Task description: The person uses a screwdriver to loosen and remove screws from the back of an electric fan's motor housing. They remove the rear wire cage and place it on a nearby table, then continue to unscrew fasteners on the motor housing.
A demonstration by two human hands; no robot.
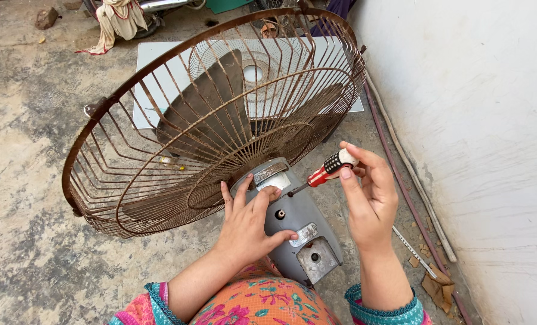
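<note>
A rusty wire fan guard (160, 126) with dark blades inside tilts away from me, joined to a grey motor housing (304, 225) that rests against my lap. My left hand (247, 225) lies flat on the housing, fingers spread, steadying it. My right hand (368, 195) grips a screwdriver (332, 167) with a red, white and black handle. Its tip meets the side of the housing near the top.
A white flat panel (154, 60) lies on the concrete floor behind the fan. A white wall (473, 120) runs along the right, with a hose and thin pipes (410, 174) at its foot. Cloth (118, 21) and a stone (46, 17) lie at the far left.
</note>
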